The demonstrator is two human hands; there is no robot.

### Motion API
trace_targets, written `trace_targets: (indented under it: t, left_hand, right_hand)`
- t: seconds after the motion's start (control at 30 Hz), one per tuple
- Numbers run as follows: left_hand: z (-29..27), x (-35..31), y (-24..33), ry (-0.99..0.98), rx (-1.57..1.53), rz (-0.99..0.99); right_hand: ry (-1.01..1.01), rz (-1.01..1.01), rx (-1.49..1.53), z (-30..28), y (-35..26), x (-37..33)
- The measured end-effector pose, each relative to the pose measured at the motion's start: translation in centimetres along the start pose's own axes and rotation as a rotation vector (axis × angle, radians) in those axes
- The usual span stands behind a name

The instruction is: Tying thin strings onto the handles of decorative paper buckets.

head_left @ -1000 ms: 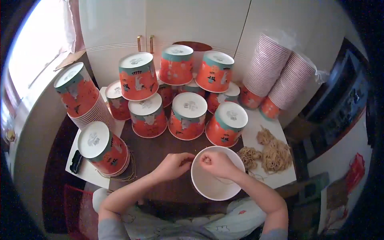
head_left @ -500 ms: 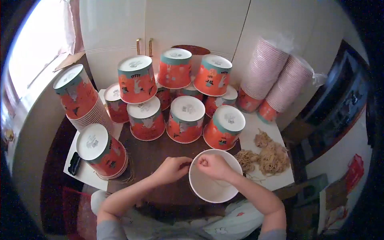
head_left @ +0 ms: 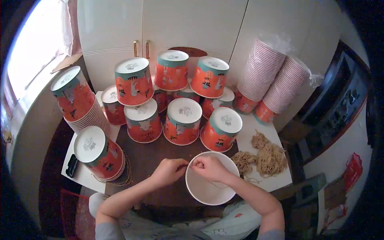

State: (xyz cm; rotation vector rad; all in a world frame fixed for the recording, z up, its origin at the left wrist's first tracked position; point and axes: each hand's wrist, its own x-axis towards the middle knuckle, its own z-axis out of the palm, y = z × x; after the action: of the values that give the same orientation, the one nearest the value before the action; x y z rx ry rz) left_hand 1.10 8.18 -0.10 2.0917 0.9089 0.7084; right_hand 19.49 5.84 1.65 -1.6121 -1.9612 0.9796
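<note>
A white paper bucket (head_left: 212,194) stands mouth up at the table's front edge, close to my body. My left hand (head_left: 170,172) is closed in a pinch at the bucket's left rim; what its fingertips hold is too small to make out. Over the bucket's mouth, my right hand (head_left: 210,168) pinches a thin piece of twine (head_left: 218,185), whose loose part trails below the palm inside the bucket. The fingertips of both hands nearly meet at the left rim. Just right of the bucket lies a tangled pile of tan twine (head_left: 272,160).
Upside-down orange buckets (head_left: 183,124) stand in rows, some stacked, across the table's back. Another bucket (head_left: 106,154) with twine round its base stands left, beside a black object (head_left: 72,166). Tall plastic-wrapped bucket stacks (head_left: 262,70) lean at back right. White cabinet doors (head_left: 188,24) rise behind.
My right hand has moved slightly left and lower, its fingertips closer to my left hand at the rim. My left hand stays nearly in place. The whole view has shifted a little.
</note>
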Motion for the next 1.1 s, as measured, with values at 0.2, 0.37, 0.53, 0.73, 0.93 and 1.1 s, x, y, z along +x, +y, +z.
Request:
trace_targets:
  t: [0.2, 0.37, 0.53, 0.73, 0.93, 1.1]
  left_hand:
    - [-0.5, -0.1, 0.0, -0.010, 0.144, 0.034]
    - [-3.4, 0.2, -0.1, -0.173, -0.017, 0.036]
    - [-5.5, -0.1, -0.1, -0.559, -0.280, 0.198]
    - [-6.4, -0.7, 1.3, -0.711, -0.356, 0.258]
    - [-7.4, -1.6, 2.3, -0.445, -1.046, -0.005]
    - [-7.3, -1.6, 3.1, -0.233, -1.162, -0.154]
  right_hand:
    - [-0.003, -0.088, -0.011, 0.0, 0.2, 0.0]
    - [-0.078, -0.121, -0.121, -0.9, 0.3, 0.0]
    - [-0.091, -0.136, -0.264, -1.2, -0.2, 0.4]
    - [-0.261, -0.157, -0.299, -1.0, -2.0, 0.9]
    - [-0.255, -0.223, -0.349, -1.5, -1.4, 0.3]
    - [-0.205, -0.139, -0.212, -2.7, -1.4, -0.3]
